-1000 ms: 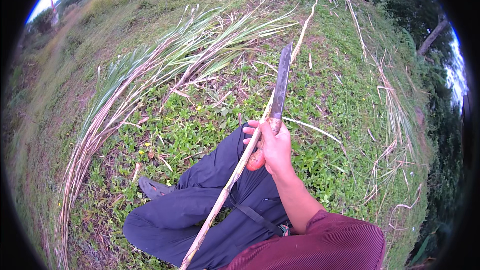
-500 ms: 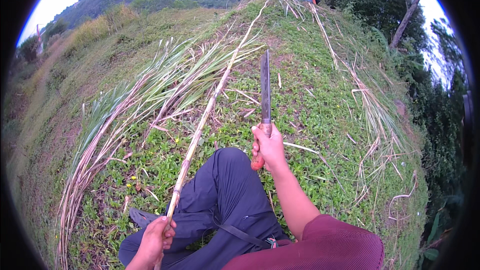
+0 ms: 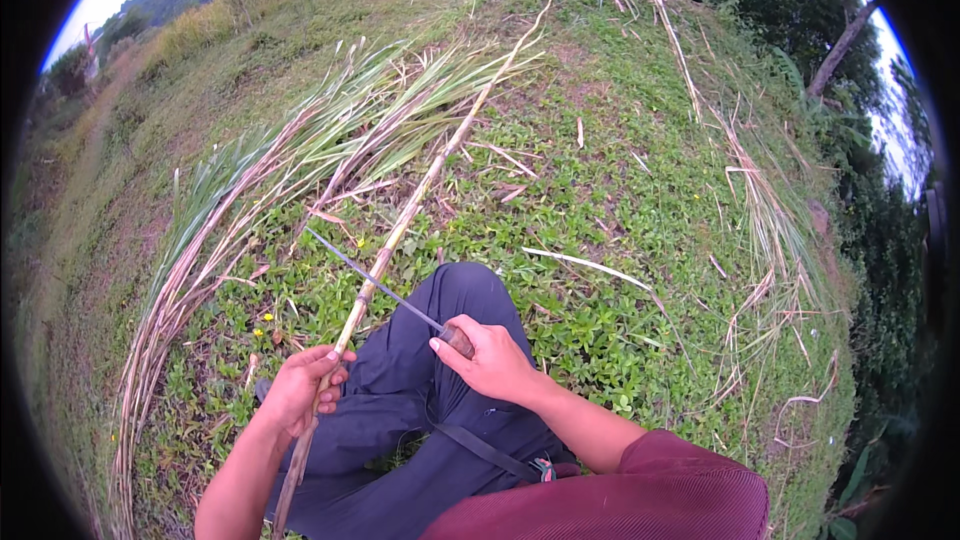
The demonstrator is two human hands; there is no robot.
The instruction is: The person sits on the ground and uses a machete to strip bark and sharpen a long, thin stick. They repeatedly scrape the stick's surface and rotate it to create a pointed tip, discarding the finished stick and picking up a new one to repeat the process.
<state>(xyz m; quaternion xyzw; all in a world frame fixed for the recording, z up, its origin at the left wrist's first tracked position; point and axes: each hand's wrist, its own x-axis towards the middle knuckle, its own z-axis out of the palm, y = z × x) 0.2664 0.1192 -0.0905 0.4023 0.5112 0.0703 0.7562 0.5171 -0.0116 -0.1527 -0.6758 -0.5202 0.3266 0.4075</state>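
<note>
The pale stalk (image 3: pixel 425 185) was grasped above the lap by the closed left hand (image 3: pixel 303 390); the handle of the knife (image 3: pixel 405 304) was gripped in the right hand (image 3: pixel 490 360). The blade, held upright moments earlier, had been brought across the stalk, so blade work there seemed imminent; contact could not be confirmed. The stalk's long axis was slanted from lower left to upper right, its tip pointed away beside the leafy stems (image 3: pixel 290 180).

Pale tan stalk (image 3: pixel 400 228) above the left hand (image 3: pixel 302 390); grey blade (image 3: pixel 405 303) and brown handle (image 3: pixel 458 342) at the right hand (image 3: pixel 490 362); dark navy trousers (image 3: pixel 400 415) between, finely ribbed maroon sleeve (image 3: pixel 640 490) below.
</note>
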